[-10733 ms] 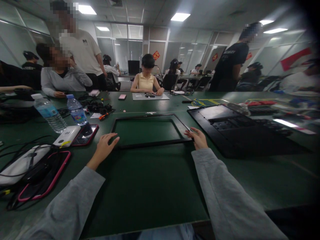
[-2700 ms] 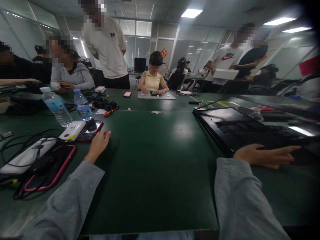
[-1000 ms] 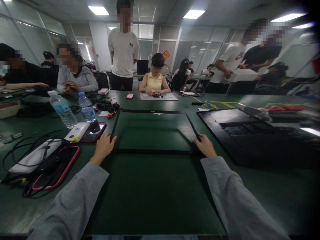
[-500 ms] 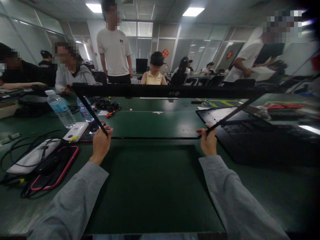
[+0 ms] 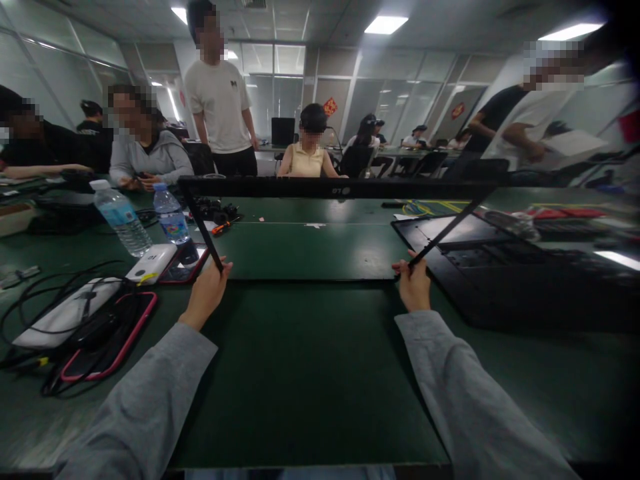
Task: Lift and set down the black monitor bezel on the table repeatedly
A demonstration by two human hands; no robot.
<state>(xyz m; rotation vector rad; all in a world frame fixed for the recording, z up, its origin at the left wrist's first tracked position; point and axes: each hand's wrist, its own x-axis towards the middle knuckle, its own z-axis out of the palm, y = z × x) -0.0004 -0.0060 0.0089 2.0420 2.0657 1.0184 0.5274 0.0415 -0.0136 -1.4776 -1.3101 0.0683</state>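
Observation:
A thin black rectangular screen bezel (image 5: pixel 280 188), marked with an upside-down LG logo, is held up over the green table. Its wider, logo-bearing bar is on the far, upper side, and the thin bar faces me. My left hand (image 5: pixel 207 293) is closed around the left side bar near the lower corner. At the opposite lower corner, my right hand (image 5: pixel 415 288) pinches the right side bar. Through the open middle of the bezel the tabletop shows. Beyond my right hand lies an opened black laptop casing (image 5: pixel 530 287).
Two water bottles (image 5: pixel 121 219) stand at the left, beside a white power bank (image 5: pixel 151 263) and a phone (image 5: pixel 184 263). Nearer are a pink-edged phone case (image 5: pixel 135 340) and tangled black cables. An orange-handled screwdriver (image 5: pixel 221 229) lies farther back. People sit and stand across the table (image 5: pixel 310 400).
The bezel's far bar has dropped slightly and looks shorter, as if tipped or moved away from me. My left hand has shifted a little right. People in the background have moved.

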